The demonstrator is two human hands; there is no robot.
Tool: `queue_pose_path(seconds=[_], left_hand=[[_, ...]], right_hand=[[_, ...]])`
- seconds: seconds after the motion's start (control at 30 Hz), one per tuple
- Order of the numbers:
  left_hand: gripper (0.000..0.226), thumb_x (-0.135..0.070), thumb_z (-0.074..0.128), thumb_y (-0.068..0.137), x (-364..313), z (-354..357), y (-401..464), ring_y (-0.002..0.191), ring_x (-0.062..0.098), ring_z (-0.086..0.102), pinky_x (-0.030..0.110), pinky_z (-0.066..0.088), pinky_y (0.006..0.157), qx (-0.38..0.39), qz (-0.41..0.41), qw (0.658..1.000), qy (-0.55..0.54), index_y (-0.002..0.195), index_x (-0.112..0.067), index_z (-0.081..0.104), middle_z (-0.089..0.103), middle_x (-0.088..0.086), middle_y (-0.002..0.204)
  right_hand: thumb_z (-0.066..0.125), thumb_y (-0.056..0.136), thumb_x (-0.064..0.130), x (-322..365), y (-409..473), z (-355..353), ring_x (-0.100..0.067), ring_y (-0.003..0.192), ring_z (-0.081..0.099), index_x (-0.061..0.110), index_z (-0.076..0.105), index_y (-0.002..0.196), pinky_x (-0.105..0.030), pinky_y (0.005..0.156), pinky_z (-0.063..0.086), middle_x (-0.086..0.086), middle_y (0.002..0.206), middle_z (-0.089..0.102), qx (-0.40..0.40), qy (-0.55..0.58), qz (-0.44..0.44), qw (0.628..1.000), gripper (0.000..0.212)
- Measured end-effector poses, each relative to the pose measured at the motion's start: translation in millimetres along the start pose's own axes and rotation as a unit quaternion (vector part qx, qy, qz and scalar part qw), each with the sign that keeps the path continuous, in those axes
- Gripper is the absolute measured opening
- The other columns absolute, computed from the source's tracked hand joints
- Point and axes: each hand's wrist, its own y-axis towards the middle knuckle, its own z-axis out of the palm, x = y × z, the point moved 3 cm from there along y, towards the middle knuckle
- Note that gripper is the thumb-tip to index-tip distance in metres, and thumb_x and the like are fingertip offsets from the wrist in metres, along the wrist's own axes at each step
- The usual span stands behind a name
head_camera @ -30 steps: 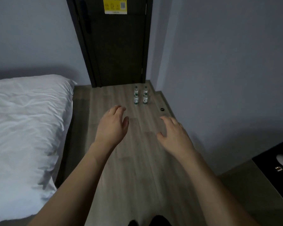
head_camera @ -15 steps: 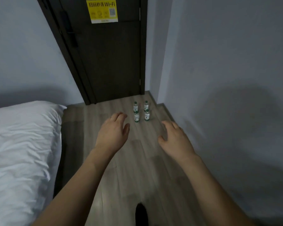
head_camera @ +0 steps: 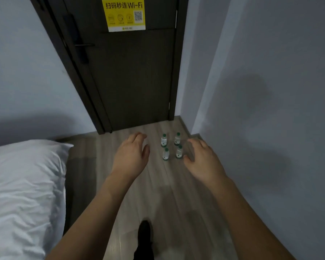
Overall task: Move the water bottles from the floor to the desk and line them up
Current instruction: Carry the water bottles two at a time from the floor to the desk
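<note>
1. Wood-plank floor (head_camera: 176,194) before a dark door (head_camera: 135,72); bed (head_camera: 23,184) beyond my left fingers.
2. Four water bottles (head_camera: 165,153) stand upright, clustered ahead, seen between my two sets of fingers, untouched.
3. Left hand (head_camera: 129,158), right hand (head_camera: 203,162): fingers apart, empty.
4. Risk: tight spacing; grabbing one could topple its neighbours and send them rolling.

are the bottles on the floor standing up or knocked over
All four water bottles stand upright on the floor, green caps on top, in a two-by-two cluster.
</note>
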Motion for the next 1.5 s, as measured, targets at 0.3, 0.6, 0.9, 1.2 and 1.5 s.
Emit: queue_pose_path(seconds=[0.3,0.6,0.9,1.2,1.5], left_hand=[[0.037,-0.025,0.054,0.097,56.5,9.3,182.0,0.117,0.027,0.054,0.036,0.043,0.096,0.015,0.023,0.999,-0.026,0.129,-0.007,0.057,0.056,0.008,0.132],[0.038,-0.027,0.054,0.096,78.0,88.0,309.0,0.115,0.029,0.057,0.039,0.045,0.096,0.089,0.034,0.995,0.000,0.130,-0.008,0.057,0.057,0.010,0.132],[0.043,-0.030,0.053,0.096,77.8,174.5,438.3,0.120,0.030,0.054,0.040,0.045,0.097,0.190,0.058,0.979,0.045,0.135,-0.011,0.053,0.053,0.008,0.136],[0.052,-0.038,0.046,0.099,139.5,388.1,490.4,0.122,0.025,0.050,0.037,0.043,0.100,0.355,0.044,0.929,0.099,0.145,-0.016,0.038,0.048,0.007,0.140],[0.058,-0.050,0.049,0.094,257.4,731.4,426.6,0.113,0.030,0.054,0.040,0.047,0.087,0.475,0.042,0.867,0.143,0.139,-0.018,0.034,0.054,0.009,0.125]], right_hand=[[0.055,0.091,0.026,15.7,162.1,16.8,-0.024,0.126,0.044,0.017,0.038,0.143,-0.036,0.102,0.040,-0.004,0.144,0.041,0.005,0.003,0.045,0.999,0.055],[0.053,0.092,0.025,-38.9,295.9,41.5,-0.022,0.110,0.052,0.016,0.044,0.136,-0.035,0.089,0.046,-0.005,0.132,0.050,0.021,0.020,0.089,0.996,0.046],[0.055,0.091,0.019,-126.0,417.9,67.3,-0.025,0.110,0.054,0.015,0.049,0.131,-0.035,0.091,0.046,-0.007,0.126,0.054,0.055,0.062,0.118,0.990,0.041],[0.057,0.090,0.026,-261.3,505.7,235.8,-0.025,0.116,0.054,0.016,0.045,0.137,-0.034,0.094,0.045,-0.007,0.133,0.052,0.128,0.026,0.194,0.972,0.050],[0.053,0.090,0.048,-460.0,535.4,540.1,-0.036,0.126,0.044,0.022,0.022,0.147,-0.047,0.101,0.043,-0.017,0.145,0.035,0.217,-0.021,0.301,0.928,0.070]])
